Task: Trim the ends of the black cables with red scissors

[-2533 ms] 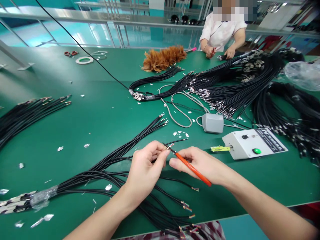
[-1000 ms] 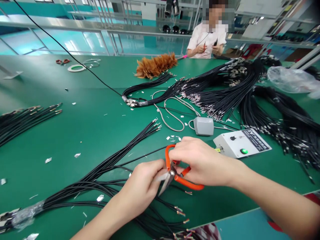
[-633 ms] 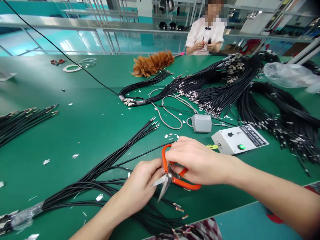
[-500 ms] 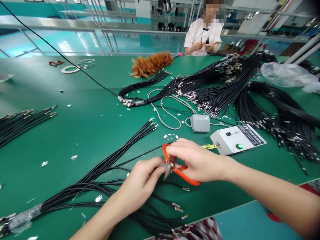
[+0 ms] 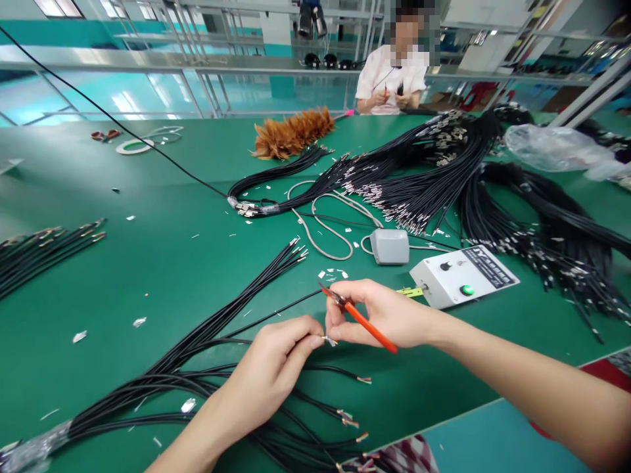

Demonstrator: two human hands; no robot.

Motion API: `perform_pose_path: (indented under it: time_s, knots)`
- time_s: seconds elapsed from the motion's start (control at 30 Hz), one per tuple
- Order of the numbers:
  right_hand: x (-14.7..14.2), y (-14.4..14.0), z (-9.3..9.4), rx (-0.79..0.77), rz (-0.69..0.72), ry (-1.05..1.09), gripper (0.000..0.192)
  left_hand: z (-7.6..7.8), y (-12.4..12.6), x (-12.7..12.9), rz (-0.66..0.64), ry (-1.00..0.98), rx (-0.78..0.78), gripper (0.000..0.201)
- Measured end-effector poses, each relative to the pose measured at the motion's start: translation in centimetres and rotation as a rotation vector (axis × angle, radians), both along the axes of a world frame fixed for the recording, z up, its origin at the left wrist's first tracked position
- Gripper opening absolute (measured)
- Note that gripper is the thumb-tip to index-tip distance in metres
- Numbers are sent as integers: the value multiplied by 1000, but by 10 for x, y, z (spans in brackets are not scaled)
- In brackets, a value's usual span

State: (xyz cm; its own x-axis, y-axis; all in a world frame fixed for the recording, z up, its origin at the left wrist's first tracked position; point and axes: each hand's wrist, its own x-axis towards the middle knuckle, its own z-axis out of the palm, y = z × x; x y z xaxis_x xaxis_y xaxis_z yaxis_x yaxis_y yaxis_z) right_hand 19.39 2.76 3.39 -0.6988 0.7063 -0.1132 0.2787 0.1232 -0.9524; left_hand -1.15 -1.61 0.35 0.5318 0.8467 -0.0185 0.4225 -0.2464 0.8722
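Between its thumb and forefinger, my left hand (image 5: 286,355) pinches the end of a black cable, whose thin bare wires (image 5: 329,341) stick out to the right. My right hand (image 5: 377,312) holds orange-handled wire cutters (image 5: 367,324) in its palm, the blade tip pointing up and left. Its thumb and finger reach the wire ends, touching or nearly so. Below my hands lie other cables of the same bundle (image 5: 142,384), several with coloured wire ends (image 5: 363,380) showing. Clear wrap (image 5: 44,447) binds this bundle at lower left.
A white control box (image 5: 463,276) with a lit green button stands right of my right hand, beside a grey adapter (image 5: 390,246). Large black cable bundles (image 5: 434,177) cover the right side. A brown feather duster (image 5: 293,133) lies farther back. Across the table sits a person (image 5: 392,79).
The cutters have come away from the wire end and swung round in my right hand, their blades now pointing up-left. My right thumb and finger are now at the wires.
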Motion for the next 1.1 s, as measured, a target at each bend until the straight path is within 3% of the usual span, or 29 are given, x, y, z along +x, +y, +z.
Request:
perform_pose_path:
  time_s: [0.17,0.23,0.37,0.47,0.53,0.63,0.73,0.8,0.87,0.93,1.1]
  knots:
    - [-3,3,-5,-53,29,32,14,-2,1,0,-26,-10,39,22]
    - [-7,1,-15,-218,-48,153,16,-6,1,0,26,-29,116,18]
    - [-21,-17,-42,-745,-308,444,33,-17,-2,1,154,-18,435,14]
    - [-25,-27,-49,-945,-318,493,37,-25,-2,2,297,46,655,15]
    - [-19,-22,-44,-802,-320,482,33,-26,-1,3,367,14,584,10]
    - [-2,3,-35,-239,-480,347,21,-21,2,5,401,-112,273,10]
    - [12,24,-32,267,-633,-144,9,-14,3,7,422,-237,36,17]
    - [13,24,-36,410,-649,-330,8,-11,4,8,422,-308,-79,21]
    - [6,14,-39,375,-633,-248,8,-11,4,8,416,-362,-176,24]
    - [-5,1,-40,229,-604,-39,8,-13,4,8,413,-395,-242,28]
    - [-33,-19,-38,-61,-580,300,26,-17,4,8,407,-401,-268,29]
